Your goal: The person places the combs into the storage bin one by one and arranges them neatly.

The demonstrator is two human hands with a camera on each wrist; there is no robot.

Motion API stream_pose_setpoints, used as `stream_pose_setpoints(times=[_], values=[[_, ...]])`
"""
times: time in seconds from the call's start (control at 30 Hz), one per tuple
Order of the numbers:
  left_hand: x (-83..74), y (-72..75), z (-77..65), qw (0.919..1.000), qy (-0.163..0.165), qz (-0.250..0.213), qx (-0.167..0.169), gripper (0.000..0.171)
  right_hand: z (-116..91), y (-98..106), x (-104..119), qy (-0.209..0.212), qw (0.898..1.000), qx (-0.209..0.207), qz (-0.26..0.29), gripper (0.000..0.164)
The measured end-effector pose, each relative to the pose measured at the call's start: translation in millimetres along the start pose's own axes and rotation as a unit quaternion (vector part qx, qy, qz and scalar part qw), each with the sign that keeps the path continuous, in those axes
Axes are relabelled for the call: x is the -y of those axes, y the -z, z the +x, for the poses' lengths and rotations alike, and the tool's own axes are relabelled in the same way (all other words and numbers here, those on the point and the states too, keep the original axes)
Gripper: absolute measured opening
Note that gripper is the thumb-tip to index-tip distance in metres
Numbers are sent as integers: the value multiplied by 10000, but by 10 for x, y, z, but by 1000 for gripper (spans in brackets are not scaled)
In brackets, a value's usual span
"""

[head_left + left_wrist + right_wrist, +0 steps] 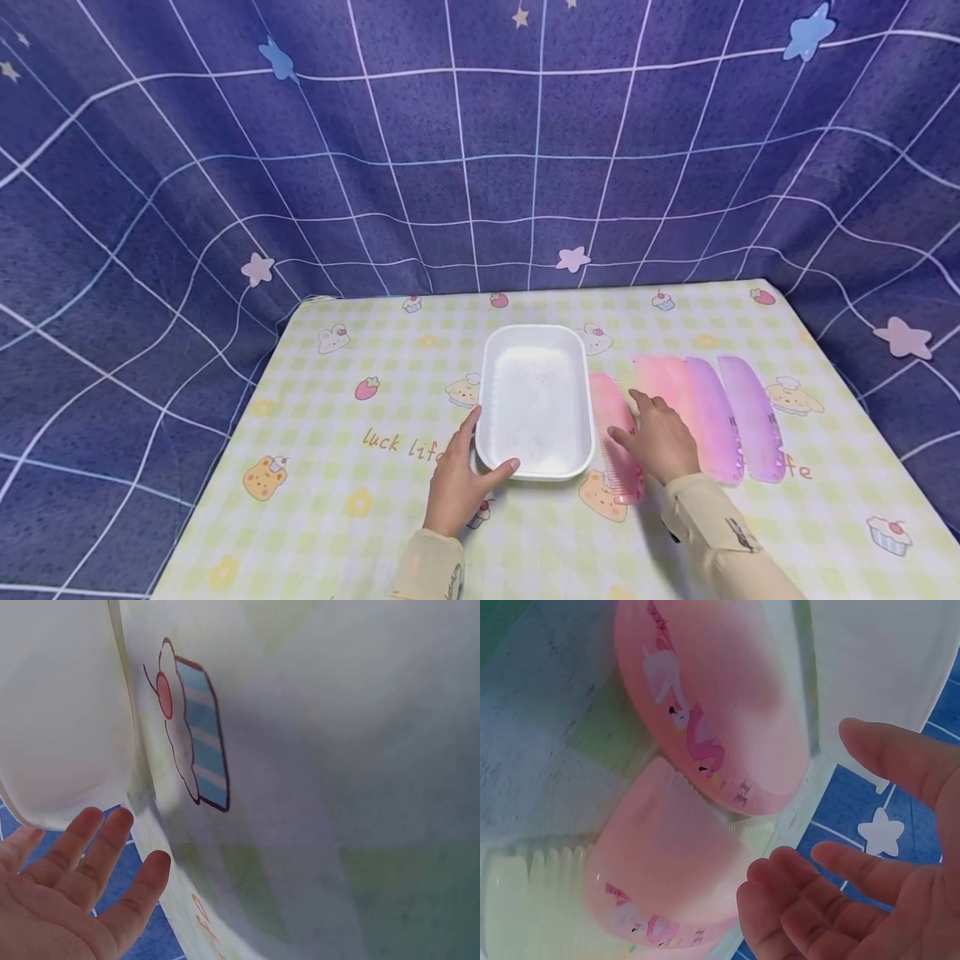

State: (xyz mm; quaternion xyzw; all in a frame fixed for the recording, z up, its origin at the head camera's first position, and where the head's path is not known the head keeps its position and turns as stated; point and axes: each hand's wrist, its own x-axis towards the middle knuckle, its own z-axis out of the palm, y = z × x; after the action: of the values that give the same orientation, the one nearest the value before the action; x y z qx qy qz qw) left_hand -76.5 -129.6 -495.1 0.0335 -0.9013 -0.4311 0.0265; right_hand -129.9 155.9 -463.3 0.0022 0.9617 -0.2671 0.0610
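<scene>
A white rectangular plastic tray (536, 392) stands on the table. My left hand (459, 487) is at its near left corner, fingers extended along the outside and thumb reaching over the rim. In the left wrist view the left hand (82, 892) has loosely spread fingers beside the tray. My right hand (663, 437), fingers spread and holding nothing, hovers over the combs. A pink comb (612, 398) lies right against the tray's right side. Under and beyond the hand lie overlapping pink combs (667, 379) and a purple comb (712, 408). The right wrist view shows a pale yellow comb (547, 900) partly covered.
Another purple comb (750, 417) lies slightly apart at the right. A checkered tablecloth (315, 467) with cartoon prints covers the table. Behind and at both sides hangs a blue grid-patterned curtain (495, 183) with stars.
</scene>
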Motion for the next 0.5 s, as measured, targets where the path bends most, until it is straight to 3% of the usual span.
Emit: stream_pose_setpoints(times=[0.5], values=[[15, -7, -3, 9999, 27, -146, 54, 101, 115, -95, 61, -425, 9986, 107, -286, 72]])
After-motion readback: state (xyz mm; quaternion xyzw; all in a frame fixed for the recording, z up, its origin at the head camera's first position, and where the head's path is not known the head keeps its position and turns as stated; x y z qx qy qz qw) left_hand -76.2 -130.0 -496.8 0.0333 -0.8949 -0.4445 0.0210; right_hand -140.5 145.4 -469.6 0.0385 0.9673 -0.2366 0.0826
